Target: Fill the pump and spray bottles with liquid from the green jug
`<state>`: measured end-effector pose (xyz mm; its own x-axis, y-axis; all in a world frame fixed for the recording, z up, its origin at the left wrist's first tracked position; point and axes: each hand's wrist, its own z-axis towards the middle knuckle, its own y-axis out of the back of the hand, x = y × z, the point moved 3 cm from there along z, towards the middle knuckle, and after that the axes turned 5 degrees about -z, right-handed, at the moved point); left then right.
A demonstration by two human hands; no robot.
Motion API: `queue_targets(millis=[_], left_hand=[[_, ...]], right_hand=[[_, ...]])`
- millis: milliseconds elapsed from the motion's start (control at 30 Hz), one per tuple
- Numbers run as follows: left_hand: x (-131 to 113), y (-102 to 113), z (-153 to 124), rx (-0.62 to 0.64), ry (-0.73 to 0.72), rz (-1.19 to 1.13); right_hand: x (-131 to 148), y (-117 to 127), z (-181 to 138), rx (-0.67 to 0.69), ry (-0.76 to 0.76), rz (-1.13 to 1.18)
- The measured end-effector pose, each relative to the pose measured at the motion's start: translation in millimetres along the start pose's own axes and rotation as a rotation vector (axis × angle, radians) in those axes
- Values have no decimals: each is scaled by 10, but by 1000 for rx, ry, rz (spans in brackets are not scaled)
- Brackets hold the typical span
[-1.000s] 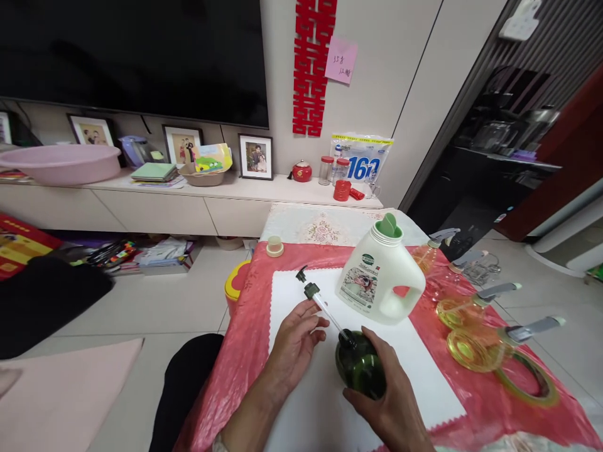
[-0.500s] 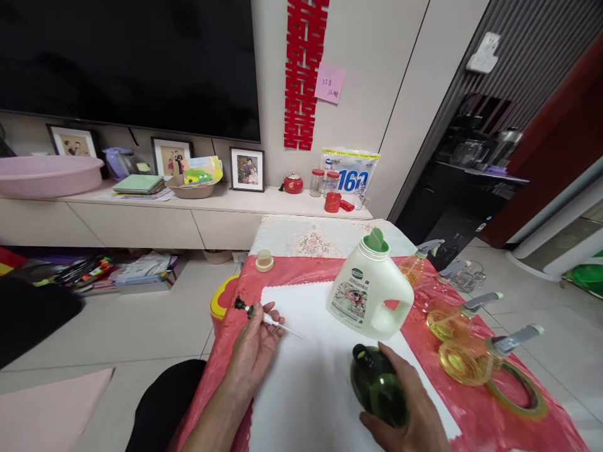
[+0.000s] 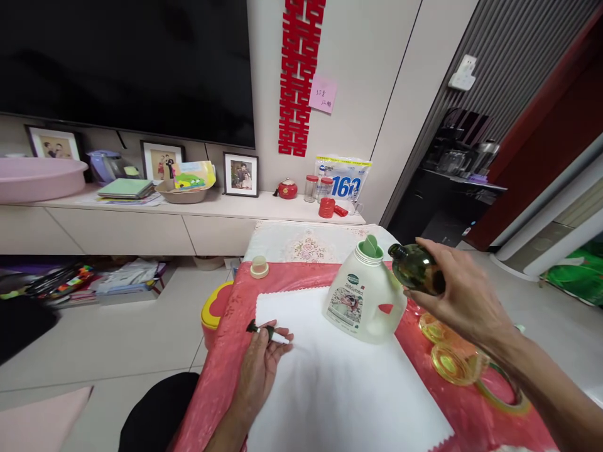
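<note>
Gripping a green bottle (image 3: 417, 269) right hand (image 3: 459, 298), left hand (image 3: 261, 364) pinching a pump (image 3: 264, 331).

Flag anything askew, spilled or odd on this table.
No spill visible. The dark green plastic bottle is capless, held tilted sideways by the right hand beside the white plastic jug; the dark pump head sits in the left hand.

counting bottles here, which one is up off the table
The round dark green translucent plastic bottle, held tilted in the right hand. The white plastic detergent jug and the clear yellow spray bottles sit on the table.
</note>
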<state>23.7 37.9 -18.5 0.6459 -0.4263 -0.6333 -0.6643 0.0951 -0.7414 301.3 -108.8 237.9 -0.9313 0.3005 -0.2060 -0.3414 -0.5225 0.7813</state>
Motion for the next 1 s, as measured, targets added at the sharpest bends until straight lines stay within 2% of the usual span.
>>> queue_targets(millis=[167,400,1000], left_hand=[[5,2,-8,28,-34,23],[11,15,6,36,-34,39],[2,-8,-8,39,-35,42]], right_hand=[[-45,-46,194,46,107,-146],[-37,-64,308,86,152,-268],[8,19,426,83,268,-352]])
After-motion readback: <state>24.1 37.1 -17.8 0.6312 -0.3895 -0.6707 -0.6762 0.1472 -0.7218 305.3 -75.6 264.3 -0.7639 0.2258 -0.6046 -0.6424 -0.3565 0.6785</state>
